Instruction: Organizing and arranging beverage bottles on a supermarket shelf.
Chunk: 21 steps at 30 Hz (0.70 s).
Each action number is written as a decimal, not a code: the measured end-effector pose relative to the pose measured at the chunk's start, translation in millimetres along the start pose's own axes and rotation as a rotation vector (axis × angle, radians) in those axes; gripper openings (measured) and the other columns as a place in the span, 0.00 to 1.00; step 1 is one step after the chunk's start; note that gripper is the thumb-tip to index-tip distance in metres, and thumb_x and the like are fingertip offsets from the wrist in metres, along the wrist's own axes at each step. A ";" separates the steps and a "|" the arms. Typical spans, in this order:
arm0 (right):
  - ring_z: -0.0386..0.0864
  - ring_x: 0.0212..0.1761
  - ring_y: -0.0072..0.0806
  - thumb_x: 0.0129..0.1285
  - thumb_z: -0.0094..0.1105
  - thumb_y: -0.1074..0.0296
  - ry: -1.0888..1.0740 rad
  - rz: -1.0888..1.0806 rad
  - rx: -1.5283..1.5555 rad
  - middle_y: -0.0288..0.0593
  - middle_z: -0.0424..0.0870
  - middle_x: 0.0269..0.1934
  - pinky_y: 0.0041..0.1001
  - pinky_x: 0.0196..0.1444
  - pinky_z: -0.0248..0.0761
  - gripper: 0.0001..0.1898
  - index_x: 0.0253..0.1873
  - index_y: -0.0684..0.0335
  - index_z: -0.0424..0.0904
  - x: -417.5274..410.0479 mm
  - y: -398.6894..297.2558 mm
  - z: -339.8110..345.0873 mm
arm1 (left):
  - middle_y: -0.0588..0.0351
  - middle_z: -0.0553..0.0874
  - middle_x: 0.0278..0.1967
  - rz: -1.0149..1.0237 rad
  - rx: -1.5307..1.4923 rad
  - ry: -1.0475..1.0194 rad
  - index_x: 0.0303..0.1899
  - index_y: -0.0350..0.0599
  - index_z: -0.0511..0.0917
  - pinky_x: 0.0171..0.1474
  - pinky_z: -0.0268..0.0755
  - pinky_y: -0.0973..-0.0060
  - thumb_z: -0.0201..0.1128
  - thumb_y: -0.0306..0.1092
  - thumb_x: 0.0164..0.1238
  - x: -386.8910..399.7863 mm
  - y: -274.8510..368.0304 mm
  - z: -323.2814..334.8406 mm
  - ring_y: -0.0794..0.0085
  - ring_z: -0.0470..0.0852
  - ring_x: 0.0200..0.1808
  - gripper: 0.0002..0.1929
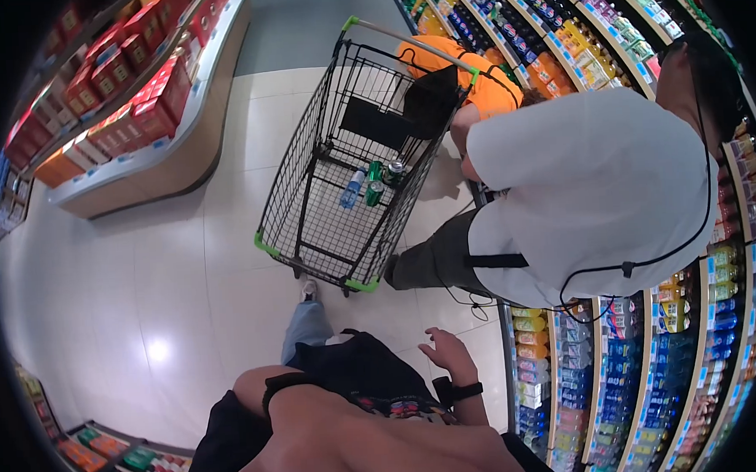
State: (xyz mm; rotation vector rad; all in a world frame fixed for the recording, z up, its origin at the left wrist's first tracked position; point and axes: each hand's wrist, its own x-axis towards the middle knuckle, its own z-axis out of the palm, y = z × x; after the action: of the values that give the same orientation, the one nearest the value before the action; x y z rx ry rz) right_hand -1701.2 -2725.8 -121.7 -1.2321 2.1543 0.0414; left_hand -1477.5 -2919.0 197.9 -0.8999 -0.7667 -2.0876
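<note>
My right hand [450, 354] hangs at my side above the tiled floor. Nothing is in it, its fingers are apart, and a black band circles its wrist. Bare skin close to the camera, seemingly my left hand or arm [355, 433], fills the lower edge beside a dark strap; its fingers cannot be made out. Before me stands a black wire shopping cart [314, 232] with green corners. Inside lie a clear blue-tinted plastic bottle [352, 189], a green can [373, 193] and a few more green containers [393, 172]. A black bag [431, 101] hangs at its handle end.
At right, a person in a pale T-shirt [579, 195] bends toward shelves of bottled drinks [612, 377]. Another person in orange [498, 91] crouches beyond the cart. Red boxed goods [138, 107] fill a curved display [179, 165] at upper left. Low bins [109, 444] stand at lower left.
</note>
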 end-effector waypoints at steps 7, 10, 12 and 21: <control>0.82 0.46 0.44 0.61 0.61 0.54 0.050 0.100 0.148 0.52 0.83 0.48 0.36 0.49 0.75 0.25 0.58 0.62 0.73 39.6 -66.0 -20.4 | 0.46 0.84 0.43 0.453 0.022 0.496 0.39 0.41 0.86 0.47 0.67 0.79 0.57 0.40 0.69 34.4 5.5 -48.2 0.66 0.75 0.42 0.14; 0.79 0.51 0.45 0.61 0.60 0.52 0.026 0.200 0.209 0.51 0.82 0.47 0.39 0.51 0.73 0.24 0.57 0.60 0.73 38.1 -81.6 -18.0 | 0.48 0.84 0.42 0.535 0.046 0.043 0.38 0.43 0.86 0.46 0.67 0.80 0.58 0.37 0.68 47.7 24.2 -96.4 0.68 0.75 0.41 0.11; 0.83 0.44 0.44 0.61 0.62 0.53 0.037 0.208 0.170 0.51 0.83 0.47 0.36 0.48 0.75 0.25 0.58 0.61 0.74 36.5 -86.5 -11.6 | 0.49 0.84 0.41 0.349 -0.034 0.479 0.37 0.44 0.86 0.46 0.67 0.80 0.59 0.36 0.67 45.1 39.3 -80.2 0.69 0.75 0.40 0.09; 0.81 0.46 0.45 0.61 0.61 0.51 0.020 0.195 0.154 0.50 0.82 0.48 0.37 0.50 0.74 0.25 0.58 0.60 0.73 55.7 -105.0 -10.9 | 0.49 0.84 0.41 0.577 0.150 -0.095 0.38 0.46 0.86 0.45 0.67 0.79 0.61 0.36 0.65 63.9 36.2 -156.6 0.67 0.75 0.41 0.08</control>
State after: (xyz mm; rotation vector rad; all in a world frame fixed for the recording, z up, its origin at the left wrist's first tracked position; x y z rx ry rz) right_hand -1644.2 -2830.4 -114.3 -0.9368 2.2436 -0.0538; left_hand -1535.1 -3078.9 165.7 -0.9998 -0.6103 -1.4738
